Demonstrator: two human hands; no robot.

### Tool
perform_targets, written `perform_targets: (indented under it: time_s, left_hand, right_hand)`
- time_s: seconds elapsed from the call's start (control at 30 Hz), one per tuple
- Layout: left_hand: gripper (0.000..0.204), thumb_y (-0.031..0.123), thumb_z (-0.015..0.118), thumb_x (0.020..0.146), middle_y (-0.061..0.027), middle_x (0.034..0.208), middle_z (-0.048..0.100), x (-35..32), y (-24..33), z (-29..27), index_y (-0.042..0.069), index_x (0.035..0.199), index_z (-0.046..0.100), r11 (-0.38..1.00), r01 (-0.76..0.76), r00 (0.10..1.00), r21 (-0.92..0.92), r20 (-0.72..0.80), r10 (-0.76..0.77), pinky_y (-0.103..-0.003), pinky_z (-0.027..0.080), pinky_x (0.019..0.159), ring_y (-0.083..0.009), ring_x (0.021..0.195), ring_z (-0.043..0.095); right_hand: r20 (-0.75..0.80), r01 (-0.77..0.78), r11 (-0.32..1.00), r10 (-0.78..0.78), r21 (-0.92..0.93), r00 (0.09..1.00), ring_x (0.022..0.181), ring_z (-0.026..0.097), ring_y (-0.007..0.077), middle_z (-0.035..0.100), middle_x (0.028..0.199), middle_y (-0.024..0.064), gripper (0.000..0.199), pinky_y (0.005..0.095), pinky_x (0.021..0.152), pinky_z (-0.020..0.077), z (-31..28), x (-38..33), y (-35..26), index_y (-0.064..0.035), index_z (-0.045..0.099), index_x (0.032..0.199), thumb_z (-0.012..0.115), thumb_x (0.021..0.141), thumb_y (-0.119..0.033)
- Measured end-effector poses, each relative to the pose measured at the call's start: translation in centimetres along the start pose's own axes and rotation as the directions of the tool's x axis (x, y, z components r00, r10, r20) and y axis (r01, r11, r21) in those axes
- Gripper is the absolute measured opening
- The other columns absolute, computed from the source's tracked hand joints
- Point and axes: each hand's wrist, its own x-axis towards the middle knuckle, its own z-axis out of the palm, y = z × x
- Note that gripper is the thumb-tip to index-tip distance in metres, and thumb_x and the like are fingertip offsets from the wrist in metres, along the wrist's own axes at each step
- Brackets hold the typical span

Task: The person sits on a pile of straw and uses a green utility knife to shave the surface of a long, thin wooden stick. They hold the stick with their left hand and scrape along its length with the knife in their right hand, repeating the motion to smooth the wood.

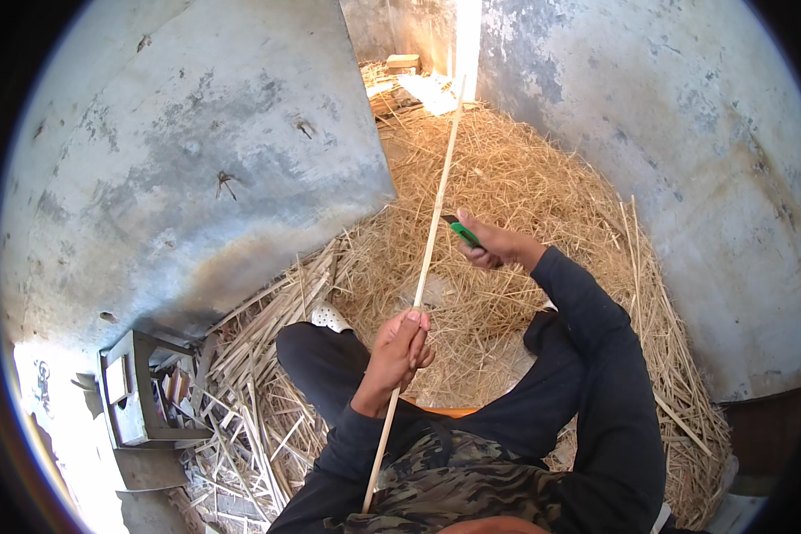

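Note:
My left hand (399, 352) is closed around a long, thin, pale strip of what looks like bamboo or cane (434, 222). The strip slants from my lap up toward the bright gap at the far end. Farther along it, my right hand (491, 245) grips a green-handled utility knife (464, 234). The knife's dark blade end lies against or very close to the strip; whether it touches, I cannot tell. Part of the knife's handle is hidden by my fingers.
Loose straw-like shavings (516, 169) cover the floor around my bent legs. Split sticks (262, 392) pile up at the left, beside a wooden box-like stand (151, 392) holding odds and ends. Weathered walls (641, 133) rise on both sides.

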Motion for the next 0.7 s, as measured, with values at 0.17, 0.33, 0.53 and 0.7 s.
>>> perform_targets:
  time_s: [0.17,0.33,0.53,0.7]
  left_hand:
    - [0.027,0.027,0.038,0.104,0.0056,0.046,0.032,-0.8,0.1,0.1,0.008,0.089,0.050,0.997,-0.065,0.997,-0.033,-0.047,0.064,-0.023,0.025,0.044,-0.0061,0.036,0.024]
    - [0.027,0.027,0.038,0.104,0.0051,0.045,0.032,-0.9,0.2,0.4,0.008,0.089,0.050,0.996,-0.083,0.995,-0.031,-0.063,0.080,-0.023,0.024,0.042,-0.0062,0.036,0.024]
    - [0.028,0.026,0.035,0.105,0.0030,0.047,0.034,-1.2,-1.2,0.6,0.005,0.091,0.048,0.995,-0.076,0.997,-0.063,-0.005,0.076,-0.023,0.025,0.041,-0.0069,0.035,0.026]
    - [0.029,0.027,0.037,0.105,0.0032,0.049,0.034,-1.2,-1.8,1.1,0.005,0.090,0.047,0.999,-0.032,0.999,-0.042,-0.001,0.032,-0.023,0.025,0.042,-0.0059,0.038,0.028]
  right_hand:
    - [-0.094,0.000,0.964,0.026,0.267,0.995,0.037,0.036,0.0136,0.030,0.042,0.0007,0.078,0.0319,0.039,0.0310,4.9,-2.5,-3.4,-0.0105,0.041,0.051,0.034,0.084,-0.081]
    - [-0.310,0.271,0.751,-0.532,-0.602,0.788,0.036,0.044,0.0185,0.042,0.042,0.0026,0.071,0.0343,0.038,0.0341,7.0,-4.6,-6.3,-0.0116,0.048,0.052,0.053,0.076,-0.078]
    - [-0.409,0.094,0.694,-0.523,-0.714,0.748,0.037,0.048,0.0227,0.043,0.042,0.0047,0.071,0.0357,0.037,0.0352,4.8,-3.3,-5.5,-0.0134,0.047,0.052,0.048,0.077,-0.080]
    - [-0.411,0.039,0.565,-0.644,-0.824,0.645,0.033,0.041,0.0179,0.039,0.040,0.0018,0.073,0.0318,0.035,0.0318,1.0,-1.2,-2.7,-0.0134,0.045,0.050,0.048,0.073,-0.083]
